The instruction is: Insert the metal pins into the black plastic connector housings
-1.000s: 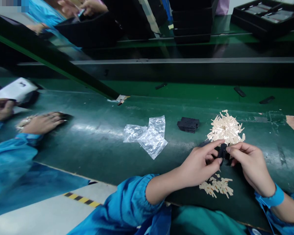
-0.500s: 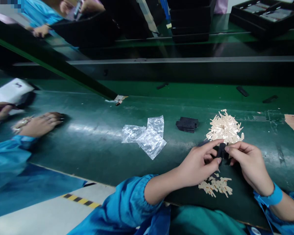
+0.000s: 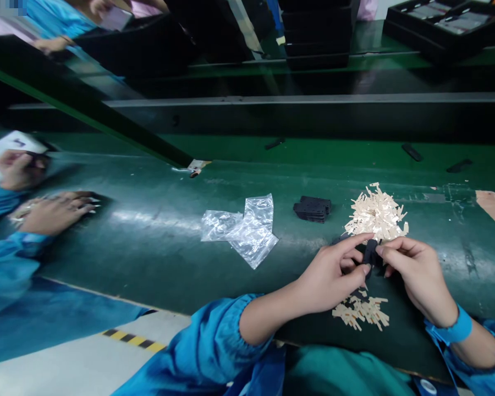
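My left hand [image 3: 334,269] grips a small black flat part [image 3: 370,252] between thumb and fingers. At the other side of that part, my right hand [image 3: 414,269] is closed in a pinch against its edge; whatever lies between those fingertips is too small to make out. Just beyond both hands rises a heap of small cream-coloured strips [image 3: 375,213]. Nearer to me, below the hands, a second, smaller scatter of cream strips [image 3: 363,312] lies on the green work surface. To the left of the heap sits a neat stack of black parts [image 3: 312,209].
Clear plastic bags [image 3: 247,228] lie left of the stack. Loose black pieces [image 3: 412,152] rest along the back ledge. A slanted green post [image 3: 119,124] meets the table at the left. A co-worker's hands [image 3: 53,212] work at far left; black trays [image 3: 445,27] stand behind.
My hands keep almost the same pose around the black part. The view has shifted slightly. At far left, a co-worker's hand has moved right, in front of the white object.
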Tool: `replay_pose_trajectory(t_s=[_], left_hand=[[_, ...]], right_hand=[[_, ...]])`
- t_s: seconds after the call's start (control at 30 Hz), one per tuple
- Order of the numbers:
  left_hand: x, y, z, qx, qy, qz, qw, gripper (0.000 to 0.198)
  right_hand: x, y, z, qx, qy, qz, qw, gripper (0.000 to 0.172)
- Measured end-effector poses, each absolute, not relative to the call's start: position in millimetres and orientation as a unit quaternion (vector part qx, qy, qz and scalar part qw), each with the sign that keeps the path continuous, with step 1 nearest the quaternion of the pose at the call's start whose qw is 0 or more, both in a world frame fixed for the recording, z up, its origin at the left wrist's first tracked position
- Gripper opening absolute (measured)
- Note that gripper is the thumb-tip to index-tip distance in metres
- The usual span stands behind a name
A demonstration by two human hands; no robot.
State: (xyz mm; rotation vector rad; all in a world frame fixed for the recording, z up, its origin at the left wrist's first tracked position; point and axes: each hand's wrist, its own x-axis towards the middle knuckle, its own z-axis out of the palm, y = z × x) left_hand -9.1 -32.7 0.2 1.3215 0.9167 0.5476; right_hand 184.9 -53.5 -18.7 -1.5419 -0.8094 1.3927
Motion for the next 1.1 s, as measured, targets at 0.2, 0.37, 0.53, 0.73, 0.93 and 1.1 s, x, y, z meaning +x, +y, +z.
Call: replay_pose_trajectory(t_s=[0.2,0.37,0.53,0.73,0.93,1.1], left_hand=[[-9,-32,0,0.584,0.404,0.241,0.662,0.06],[-9,-32,0,0.584,0.403,0.242,0.662,0.06],[-10,-33,0,0.586,0.403,0.239,0.661,0.059],[-9,-31,1,0.58,0.404,0.24,0.665,0.059],[-9,-30,3,0.567,0.407,0.241,0.674,0.058],[-8,-28,4,0.568,0.407,0.242,0.673,0.056]], right_hand=[[184,-53,-19,-0.619,-0.33,0.559,0.441,0.018],[184,-53,-16,-0.628,-0.34,0.545,0.439,0.02],[182,-51,-12,-0.633,-0.354,0.536,0.432,0.018],[183,-51,-7,-0.633,-0.37,0.528,0.428,0.017],[189,-53,-12,-0.612,-0.346,0.573,0.42,0.023],[189,-53,-13,-0.61,-0.331,0.587,0.418,0.023]])
